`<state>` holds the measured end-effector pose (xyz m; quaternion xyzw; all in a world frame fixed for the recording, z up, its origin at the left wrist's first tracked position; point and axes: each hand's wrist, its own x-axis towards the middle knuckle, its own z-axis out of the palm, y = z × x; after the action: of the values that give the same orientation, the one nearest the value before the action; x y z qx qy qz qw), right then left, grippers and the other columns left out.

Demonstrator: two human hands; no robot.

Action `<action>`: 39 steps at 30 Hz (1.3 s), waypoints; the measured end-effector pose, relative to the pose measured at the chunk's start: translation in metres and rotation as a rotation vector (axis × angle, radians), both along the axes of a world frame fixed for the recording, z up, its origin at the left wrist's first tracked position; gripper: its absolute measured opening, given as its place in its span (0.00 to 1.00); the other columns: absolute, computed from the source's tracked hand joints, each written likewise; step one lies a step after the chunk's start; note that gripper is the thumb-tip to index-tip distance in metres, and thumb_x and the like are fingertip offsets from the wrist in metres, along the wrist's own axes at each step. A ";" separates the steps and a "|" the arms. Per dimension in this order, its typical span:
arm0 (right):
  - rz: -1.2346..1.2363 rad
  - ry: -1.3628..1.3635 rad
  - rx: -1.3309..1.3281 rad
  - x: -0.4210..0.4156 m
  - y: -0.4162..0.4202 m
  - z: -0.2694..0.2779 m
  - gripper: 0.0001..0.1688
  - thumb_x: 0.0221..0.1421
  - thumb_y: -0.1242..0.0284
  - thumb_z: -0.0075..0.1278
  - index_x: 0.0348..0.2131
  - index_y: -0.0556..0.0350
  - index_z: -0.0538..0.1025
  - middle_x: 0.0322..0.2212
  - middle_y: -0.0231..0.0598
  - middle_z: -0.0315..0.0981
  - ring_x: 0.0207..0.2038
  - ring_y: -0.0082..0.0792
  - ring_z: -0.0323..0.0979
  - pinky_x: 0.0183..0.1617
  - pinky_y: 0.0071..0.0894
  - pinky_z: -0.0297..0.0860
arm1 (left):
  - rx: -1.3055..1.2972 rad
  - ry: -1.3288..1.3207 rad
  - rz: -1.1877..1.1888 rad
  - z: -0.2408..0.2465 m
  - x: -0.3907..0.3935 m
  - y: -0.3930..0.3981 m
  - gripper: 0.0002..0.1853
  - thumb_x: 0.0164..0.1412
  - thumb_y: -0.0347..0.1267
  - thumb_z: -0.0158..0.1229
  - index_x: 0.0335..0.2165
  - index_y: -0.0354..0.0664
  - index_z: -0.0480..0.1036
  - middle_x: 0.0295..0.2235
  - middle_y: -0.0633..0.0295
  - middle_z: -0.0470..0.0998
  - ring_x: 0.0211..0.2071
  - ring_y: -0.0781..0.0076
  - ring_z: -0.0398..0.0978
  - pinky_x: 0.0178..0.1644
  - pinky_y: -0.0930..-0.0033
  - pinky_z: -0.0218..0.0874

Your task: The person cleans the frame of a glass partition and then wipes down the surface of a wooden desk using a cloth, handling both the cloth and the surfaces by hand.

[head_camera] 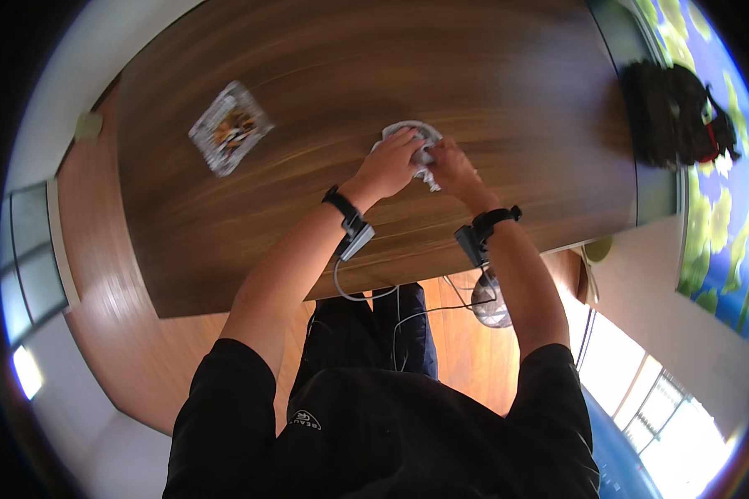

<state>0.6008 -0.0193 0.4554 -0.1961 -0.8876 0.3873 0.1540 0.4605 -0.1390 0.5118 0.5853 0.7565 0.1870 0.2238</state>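
Note:
A crumpled grey-white cloth or soft wrap (425, 181) lies on the wooden table (324, 81) in front of me, partly covered by my hands. My left hand (390, 163) rests over its left side, fingers bent onto it. From the right, my right hand (454, 167) grips its edge, with the fingertips close to those of the left. Motion blur and the hands hide what, if anything, is inside the folds. Each wrist wears a black strap with a small grey device, the left one (354, 240) and the right one (472, 244), both trailing cables.
To the left on the table sits a clear, shiny square container or bag (231, 128) with small orange, white and dark pieces. A dark backpack (668, 115) stands at the right end. Cables (365, 298) hang below the table edge, near a patterned round object (492, 302).

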 end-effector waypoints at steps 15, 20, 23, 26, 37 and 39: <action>0.816 -0.233 -0.148 -0.169 -0.317 -0.032 0.09 0.50 0.77 0.52 0.35 0.61 0.76 0.41 0.58 0.64 0.46 0.56 0.66 0.49 0.47 0.65 | 0.148 0.098 0.657 -0.060 -0.062 -0.385 0.22 0.54 0.26 0.59 0.50 0.40 0.72 0.58 0.54 0.69 0.62 0.54 0.63 0.62 0.58 0.60; 0.948 -0.216 -0.297 -0.193 -0.399 -0.033 0.12 0.48 0.78 0.53 0.36 0.62 0.75 0.43 0.56 0.63 0.46 0.54 0.66 0.51 0.42 0.65 | 0.174 0.049 0.868 -0.063 -0.057 -0.463 0.26 0.51 0.20 0.60 0.51 0.38 0.71 0.57 0.50 0.70 0.61 0.49 0.63 0.62 0.55 0.59; 0.907 -0.134 -0.298 -0.191 -0.415 -0.042 0.16 0.48 0.72 0.58 0.37 0.64 0.77 0.42 0.59 0.65 0.48 0.57 0.68 0.53 0.43 0.66 | 0.154 0.092 0.854 -0.058 -0.055 -0.470 0.27 0.49 0.18 0.60 0.51 0.38 0.71 0.56 0.48 0.70 0.60 0.47 0.63 0.62 0.54 0.59; 0.861 -0.208 -0.317 -0.188 -0.403 -0.038 0.15 0.46 0.75 0.59 0.36 0.65 0.76 0.40 0.56 0.67 0.46 0.54 0.69 0.50 0.43 0.68 | 0.132 0.127 0.765 -0.056 -0.063 -0.458 0.27 0.50 0.20 0.59 0.51 0.37 0.69 0.57 0.46 0.68 0.61 0.44 0.62 0.63 0.52 0.56; 0.428 -0.042 -0.327 -0.114 -0.272 -0.046 0.15 0.45 0.74 0.57 0.36 0.61 0.74 0.36 0.52 0.68 0.43 0.56 0.69 0.47 0.50 0.68 | -0.052 0.105 0.180 -0.047 -0.076 -0.307 0.33 0.52 0.29 0.61 0.57 0.35 0.62 0.62 0.42 0.59 0.64 0.41 0.54 0.66 0.46 0.48; 0.299 -0.017 -0.343 -0.098 -0.241 -0.050 0.15 0.45 0.74 0.58 0.35 0.61 0.74 0.37 0.51 0.69 0.43 0.56 0.70 0.46 0.50 0.68 | -0.032 0.152 0.084 -0.049 -0.068 -0.263 0.35 0.52 0.27 0.61 0.58 0.35 0.59 0.62 0.41 0.58 0.65 0.41 0.54 0.67 0.47 0.48</action>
<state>0.5029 -0.2601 0.4054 -0.0887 -0.8292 0.5495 0.0519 0.3926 -0.4018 0.4624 0.5620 0.7980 0.1391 0.1673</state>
